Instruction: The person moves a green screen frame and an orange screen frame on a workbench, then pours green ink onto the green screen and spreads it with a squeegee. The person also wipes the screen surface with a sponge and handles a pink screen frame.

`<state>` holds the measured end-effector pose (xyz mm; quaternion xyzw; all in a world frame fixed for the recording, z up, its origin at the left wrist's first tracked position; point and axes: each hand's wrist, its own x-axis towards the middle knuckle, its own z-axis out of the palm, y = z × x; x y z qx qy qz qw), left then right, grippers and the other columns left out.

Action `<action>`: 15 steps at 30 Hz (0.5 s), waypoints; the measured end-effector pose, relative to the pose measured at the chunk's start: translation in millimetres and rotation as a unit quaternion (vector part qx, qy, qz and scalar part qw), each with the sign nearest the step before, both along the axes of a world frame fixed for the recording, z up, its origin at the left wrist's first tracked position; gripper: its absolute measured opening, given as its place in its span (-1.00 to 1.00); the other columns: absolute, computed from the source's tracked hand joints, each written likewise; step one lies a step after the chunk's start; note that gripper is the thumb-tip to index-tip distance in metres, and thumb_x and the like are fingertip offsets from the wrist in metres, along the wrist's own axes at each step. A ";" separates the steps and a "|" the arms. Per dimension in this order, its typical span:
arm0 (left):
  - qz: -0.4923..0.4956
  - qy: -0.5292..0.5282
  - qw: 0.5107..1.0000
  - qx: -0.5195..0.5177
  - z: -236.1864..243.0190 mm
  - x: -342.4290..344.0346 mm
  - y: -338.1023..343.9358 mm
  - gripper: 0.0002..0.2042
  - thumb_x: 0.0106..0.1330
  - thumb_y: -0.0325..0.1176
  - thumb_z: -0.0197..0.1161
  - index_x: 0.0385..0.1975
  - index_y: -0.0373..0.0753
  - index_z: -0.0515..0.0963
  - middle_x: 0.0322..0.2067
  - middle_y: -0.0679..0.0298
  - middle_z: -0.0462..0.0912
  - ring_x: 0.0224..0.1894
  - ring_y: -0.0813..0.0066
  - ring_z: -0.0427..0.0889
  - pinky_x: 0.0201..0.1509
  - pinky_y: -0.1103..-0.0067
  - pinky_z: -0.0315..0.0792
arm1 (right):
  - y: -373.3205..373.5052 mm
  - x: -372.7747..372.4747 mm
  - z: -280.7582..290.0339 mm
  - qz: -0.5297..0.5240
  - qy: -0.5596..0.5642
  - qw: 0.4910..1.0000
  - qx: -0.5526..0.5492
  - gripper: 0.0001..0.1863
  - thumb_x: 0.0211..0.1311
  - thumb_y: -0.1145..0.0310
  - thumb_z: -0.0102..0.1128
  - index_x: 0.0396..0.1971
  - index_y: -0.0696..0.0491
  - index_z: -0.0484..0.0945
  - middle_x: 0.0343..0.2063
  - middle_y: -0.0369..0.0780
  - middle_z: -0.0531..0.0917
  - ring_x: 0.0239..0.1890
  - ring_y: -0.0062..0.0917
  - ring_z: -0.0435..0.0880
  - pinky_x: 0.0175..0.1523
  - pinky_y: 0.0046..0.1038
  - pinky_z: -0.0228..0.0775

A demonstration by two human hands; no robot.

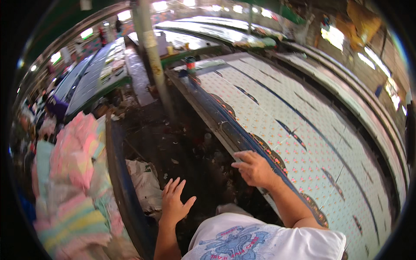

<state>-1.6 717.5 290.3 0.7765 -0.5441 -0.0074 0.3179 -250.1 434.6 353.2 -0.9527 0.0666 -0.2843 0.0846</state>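
Grip of the right hand (256,170), its fingers loosely bent and a little apart with nothing visible in them, is at the left edge of the bench (208,110); whether it touches I cannot tell. Printed fabric (312,164) lies just right of it, long axis running from upper centre to lower right; the left hand (177,203), spread and empty, is farther off, near the white sack (141,182).

I see the left forearm (167,238) rise steeply from the lower edge, the left hand (174,203) spreading its fingers (180,187) upward, thumb (190,203) out to the right. My right forearm (289,197) slants up leftward; the right hand (256,170) points left, its fingers partly bent, well apart from the left hand.
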 end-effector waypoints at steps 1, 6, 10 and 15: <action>-0.027 -0.010 1.000 0.011 4.3 22.4 -21.9 -0.29 0.30 -0.09 0.59 0.43 -0.24 0.56 0.49 -0.04 0.50 0.58 -0.19 0.33 0.64 0.06 0.23 | -13.6 10.7 -6.7 -0.022 -0.003 1.000 0.017 -0.62 0.12 0.52 0.40 -0.01 0.00 0.81 0.23 -0.08 0.70 0.22 -0.09 0.70 0.26 -0.11 0.60; -0.118 -0.029 0.992 0.023 15.1 133.2 -132.3 -0.26 0.33 -0.09 0.57 0.47 -0.24 0.51 0.51 -0.06 0.46 0.54 -0.19 0.38 0.61 0.06 0.27 | -89.4 60.9 -43.9 -0.124 0.027 0.991 0.045 -0.60 0.09 0.53 0.41 -0.02 0.00 0.81 0.20 -0.11 0.71 0.23 -0.11 0.69 0.29 -0.12 0.61; -0.160 -0.017 0.986 0.038 19.4 222.5 -223.4 -0.23 0.33 -0.12 0.57 0.53 -0.22 0.45 0.52 -0.06 0.44 0.50 -0.19 0.44 0.58 0.07 0.31 | -168.4 131.1 -64.1 -0.175 0.013 0.983 0.049 -0.60 0.03 0.54 0.43 -0.05 -0.02 0.83 0.18 -0.12 0.73 0.24 -0.11 0.69 0.29 -0.12 0.62; -0.181 -0.039 0.982 0.031 29.8 325.9 -322.9 -0.14 0.32 -0.14 0.59 0.58 -0.27 0.36 0.53 -0.08 0.42 0.51 -0.13 0.46 0.58 0.12 0.33 | -256.1 252.3 -63.4 -0.166 -0.012 0.984 0.065 -0.61 0.05 0.52 0.46 -0.06 -0.04 0.83 0.19 -0.14 0.74 0.23 -0.11 0.71 0.31 -0.12 0.63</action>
